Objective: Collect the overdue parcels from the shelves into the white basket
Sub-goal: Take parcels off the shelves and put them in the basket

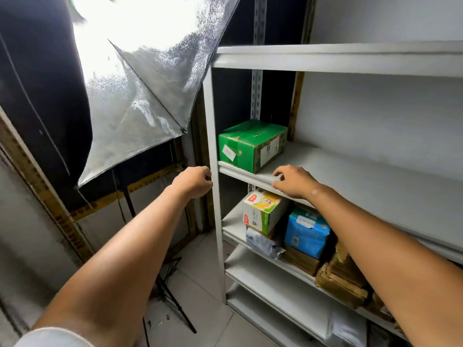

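Green parcel (253, 144): on shelf (350, 169), just beyond, between both hands.
Left hand (193, 181): clenched, empty.
Right hand (294, 182): released, touching shelf edge.

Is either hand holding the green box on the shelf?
No: the green box sits untouched, with left hand and right hand both short of it.

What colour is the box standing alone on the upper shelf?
The box is green; head view.

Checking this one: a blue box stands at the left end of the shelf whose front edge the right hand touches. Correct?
Not quite: in the head view the box at the left end of that shelf is green, not blue. The right hand does touch its front edge.
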`<state>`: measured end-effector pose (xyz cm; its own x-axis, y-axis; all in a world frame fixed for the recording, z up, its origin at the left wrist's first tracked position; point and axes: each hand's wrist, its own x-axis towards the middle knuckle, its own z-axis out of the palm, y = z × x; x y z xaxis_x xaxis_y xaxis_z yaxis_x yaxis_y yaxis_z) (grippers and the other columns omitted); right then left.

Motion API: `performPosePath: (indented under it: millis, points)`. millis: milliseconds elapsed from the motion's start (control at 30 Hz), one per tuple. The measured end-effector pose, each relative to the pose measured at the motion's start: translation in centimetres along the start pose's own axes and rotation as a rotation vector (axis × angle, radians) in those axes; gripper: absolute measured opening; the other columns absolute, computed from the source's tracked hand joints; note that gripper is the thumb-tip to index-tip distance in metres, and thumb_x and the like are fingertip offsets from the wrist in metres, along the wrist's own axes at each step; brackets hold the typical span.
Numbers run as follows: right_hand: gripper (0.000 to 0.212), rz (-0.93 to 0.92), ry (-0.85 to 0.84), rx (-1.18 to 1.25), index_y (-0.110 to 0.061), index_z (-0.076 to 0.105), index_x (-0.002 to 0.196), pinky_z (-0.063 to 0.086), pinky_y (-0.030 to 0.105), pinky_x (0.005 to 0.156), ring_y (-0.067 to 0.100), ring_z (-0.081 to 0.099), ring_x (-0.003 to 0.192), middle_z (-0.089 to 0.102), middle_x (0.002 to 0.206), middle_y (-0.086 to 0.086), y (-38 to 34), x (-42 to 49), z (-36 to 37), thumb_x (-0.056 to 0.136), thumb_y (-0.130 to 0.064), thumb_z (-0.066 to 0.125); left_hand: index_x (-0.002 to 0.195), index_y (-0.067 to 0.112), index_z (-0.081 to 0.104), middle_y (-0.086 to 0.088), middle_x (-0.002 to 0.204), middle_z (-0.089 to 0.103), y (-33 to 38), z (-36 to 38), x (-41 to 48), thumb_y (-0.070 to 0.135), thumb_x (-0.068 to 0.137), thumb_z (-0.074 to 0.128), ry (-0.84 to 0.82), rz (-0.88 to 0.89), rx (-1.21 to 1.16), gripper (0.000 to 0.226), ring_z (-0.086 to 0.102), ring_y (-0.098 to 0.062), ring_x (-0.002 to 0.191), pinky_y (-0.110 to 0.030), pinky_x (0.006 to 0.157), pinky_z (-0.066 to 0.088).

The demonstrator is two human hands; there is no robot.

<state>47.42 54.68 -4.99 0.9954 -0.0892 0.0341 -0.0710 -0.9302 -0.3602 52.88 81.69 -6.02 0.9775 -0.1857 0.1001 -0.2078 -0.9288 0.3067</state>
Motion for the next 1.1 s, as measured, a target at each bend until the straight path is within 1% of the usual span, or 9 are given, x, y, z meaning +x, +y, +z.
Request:
performPosePath:
  millis: [267, 433, 533, 633, 700, 800, 967, 1033, 1100]
  points:
    - [0.035, 0.030, 0.069, 0.112, -0.019, 0.062, 0.122, 0.048, 0.036, 0.090, 0.030, 0.059, 0.110, 0.064, 0.123, 0.010, -1.1, 7.4, 1.1, 0.091, -0.035, 0.063, 0.135, 0.024, 0.055, -0.008, 0.131, 0.062, -0.3, 0.5, 8.3, 0.028, 0.090, 0.056, 0.052, 0.055, -0.058, 0.046, 0.058, -0.028, 0.118, -0.042, 0.097, 0.051]
    - [0.049, 0.077, 0.082, 0.177, -0.016, 0.058, 0.131, 0.045, 0.036, 0.094, 0.032, 0.056, 0.119, 0.059, 0.133, 0.011, -0.4, 12.6, 1.1, 0.093, -0.047, 0.058, 0.143, 0.023, 0.045, -0.010, 0.134, 0.052, 0.9, 1.6, 13.2, 0.027, 0.093, 0.057, 0.093, 0.079, -0.082, 0.052, 0.057, -0.027, 0.116, -0.039, 0.093, 0.047]
    - [0.054, 0.097, 0.082, 0.185, -0.014, 0.060, 0.120, 0.045, 0.035, 0.083, 0.033, 0.057, 0.110, 0.062, 0.126, 0.012, 0.7, 15.3, 1.0, 0.092, -0.059, 0.051, 0.151, 0.026, 0.032, -0.011, 0.141, 0.046, 1.7, 2.4, 15.6, 0.027, 0.093, 0.056, 0.105, 0.040, -0.105, 0.063, 0.057, -0.034, 0.118, -0.045, 0.098, 0.048]
    - [0.062, 0.095, 0.034, 0.278, -0.015, 0.061, 0.118, 0.045, 0.033, 0.087, 0.031, 0.056, 0.113, 0.061, 0.122, 0.009, 1.2, 16.9, 1.0, 0.086, -0.068, 0.052, 0.156, 0.024, 0.023, -0.013, 0.146, 0.043, 2.2, 3.0, 17.4, 0.028, 0.092, 0.057, 0.086, 0.020, -0.115, 0.073, 0.053, -0.035, 0.125, -0.046, 0.102, 0.046]
    - [0.064, 0.100, 0.001, 0.420, -0.019, 0.063, 0.104, 0.050, 0.041, 0.094, 0.027, 0.057, 0.105, 0.062, 0.111, 0.006, 1.1, 17.7, 0.9, 0.077, -0.076, 0.051, 0.156, 0.020, 0.024, -0.013, 0.146, 0.044, 2.5, 3.4, 18.3, 0.027, 0.092, 0.057, 0.122, 0.002, -0.143, 0.072, 0.052, -0.034, 0.126, -0.046, 0.102, 0.046]
    - [0.088, 0.140, 0.005, 0.563, -0.013, 0.061, 0.113, 0.053, 0.050, 0.092, 0.026, 0.058, 0.107, 0.061, 0.114, 0.006, 1.5, 18.7, 1.4, 0.063, -0.084, 0.049, 0.150, 0.020, 0.034, -0.013, 0.139, 0.050, 2.6, 3.9, 18.9, 0.024, 0.092, 0.056, 0.200, -0.011, -0.174, 0.062, 0.058, -0.033, 0.116, -0.045, 0.097, 0.050]
    - [0.040, 0.193, 0.084, 0.771, -0.014, 0.058, 0.109, 0.054, 0.048, 0.090, 0.024, 0.057, 0.102, 0.059, 0.110, 0.004, 2.0, 18.8, 1.5, 0.087, -0.047, 0.063, 0.149, 0.026, 0.042, -0.009, 0.143, 0.042, 3.0, 4.7, 18.8, 0.016, 0.092, 0.060, 0.202, 0.068, -0.222, 0.060, 0.057, -0.027, 0.117, -0.040, 0.099, 0.050]
    - [0.025, 0.239, 0.151, 0.834, -0.015, 0.059, 0.095, 0.055, 0.049, 0.089, 0.028, 0.061, 0.100, 0.062, 0.101, 0.007, 2.8, 18.9, 1.2, 0.087, -0.038, 0.059, 0.143, 0.029, 0.049, -0.008, 0.146, 0.037, 4.0, 5.0, 18.8, 0.015, 0.091, 0.062, 0.201, 0.118, -0.234, 0.055, 0.055, -0.029, 0.123, -0.040, 0.103, 0.050]
    - [0.029, 0.272, 0.199, 0.832, -0.014, 0.059, 0.083, 0.055, 0.053, 0.088, 0.033, 0.064, 0.096, 0.066, 0.093, 0.009, 4.3, 19.0, 0.6, 0.077, -0.042, 0.053, 0.137, 0.030, 0.055, -0.010, 0.153, 0.031, 5.4, 5.3, 18.8, 0.014, 0.092, 0.063, 0.197, 0.149, -0.262, 0.049, 0.049, -0.033, 0.131, -0.039, 0.108, 0.046]
